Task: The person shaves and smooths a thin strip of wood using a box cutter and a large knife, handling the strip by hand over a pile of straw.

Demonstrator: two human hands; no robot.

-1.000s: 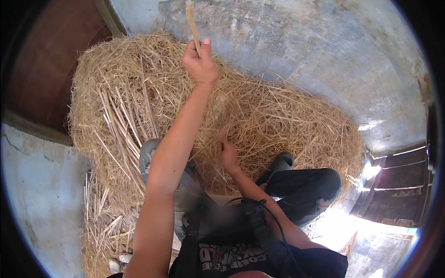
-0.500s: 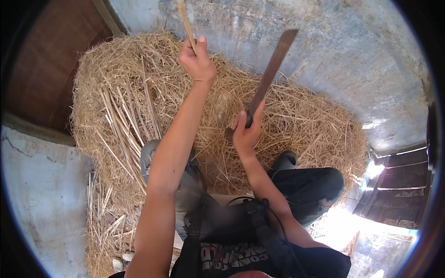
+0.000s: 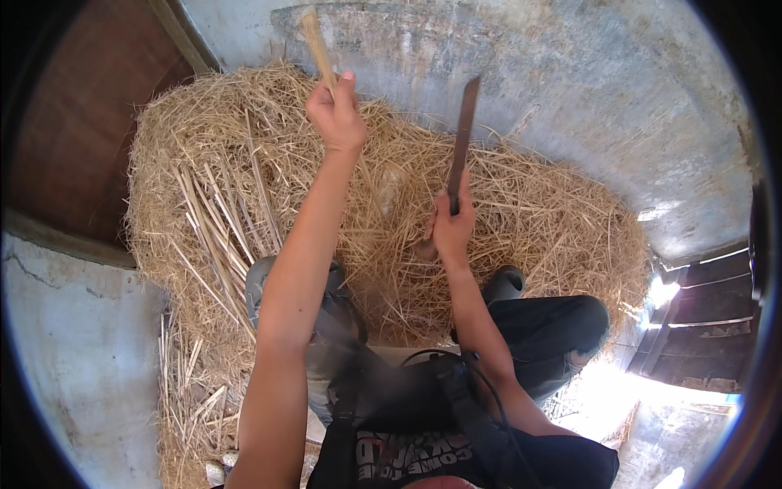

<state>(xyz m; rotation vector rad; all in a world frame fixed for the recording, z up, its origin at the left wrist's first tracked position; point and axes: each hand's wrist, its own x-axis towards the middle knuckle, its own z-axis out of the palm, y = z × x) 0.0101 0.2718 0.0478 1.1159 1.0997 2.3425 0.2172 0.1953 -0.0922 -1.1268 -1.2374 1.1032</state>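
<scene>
Straw everywhere: big loose straw pile (image 3: 521,212) fills the floor ahead, banked against the grey concrete wall (image 3: 586,90) behind it.

Left hand (image 3: 336,114) raised high and far forward, fist closed around a pale cane stalk (image 3: 316,45). Stalk sticks up out of the fist, tilted slightly left, top end in front of the wall. Thumb up along it.

Right hand (image 3: 450,228) lower and nearer the body, clamped on the handle of a long dark blade (image 3: 463,134). Blade points up and away, nearly vertical, tip reaching the base of the wall. Blade and stalk are apart, not touching; blade sits right of the stalk with open straw between them.

Around:
- bundle of cut stalks (image 3: 224,220) lying roughly parallel on the left of the pile, just left of the left forearm
- more split stalk pieces (image 3: 183,383) scattered on the floor lower left
- brown wooden door (image 3: 73,122) upper left, grey ledge below it
- dark timber frame (image 3: 700,326) at right, bright sun patch next to it
- person's knees: grey trouser leg (image 3: 326,326) under the left arm, black trouser leg (image 3: 554,326) at right, dark shoe (image 3: 505,281) at the straw's edge

Left forearm crosses over the grey knee and hides part of the pile behind it. Nothing sits between the blade and the stalk.
</scene>
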